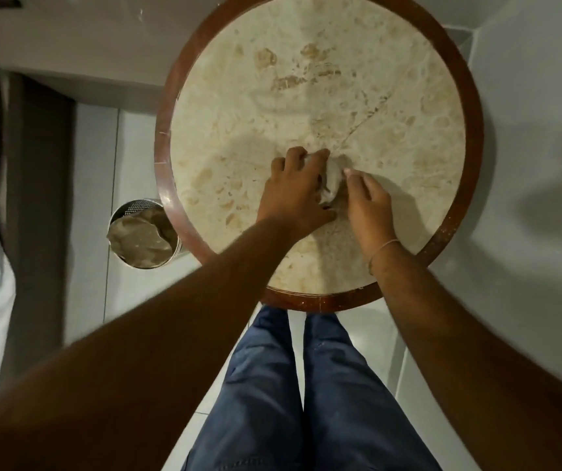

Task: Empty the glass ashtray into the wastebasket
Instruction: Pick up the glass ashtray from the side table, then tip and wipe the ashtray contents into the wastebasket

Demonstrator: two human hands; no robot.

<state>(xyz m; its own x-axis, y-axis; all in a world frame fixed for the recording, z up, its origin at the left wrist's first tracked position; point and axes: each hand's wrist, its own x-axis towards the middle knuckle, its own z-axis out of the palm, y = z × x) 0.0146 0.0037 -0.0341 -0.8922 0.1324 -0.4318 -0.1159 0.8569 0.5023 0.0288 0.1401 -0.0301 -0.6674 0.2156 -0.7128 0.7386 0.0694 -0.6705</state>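
Both our hands meet over a small pale object near the middle of the round table.

Our left hand [294, 185] curls its fingers [318, 154] over the object [333, 178], which is whitish, blurred, and could be the glass ashtray, though we cannot tell; our right hand [369, 202] rests its fingertips [349, 172] against the object's other side, loosely bent, and whether either hand truly grips it stays unclear. Beyond the fingertips the marble tabletop [323, 79] lies bare out to its wooden rim [473, 137]. Left of our left hand, past the rim and down on the floor, stands the perforated metal wastebasket [143, 232], lined and open, partly tucked under the table edge.
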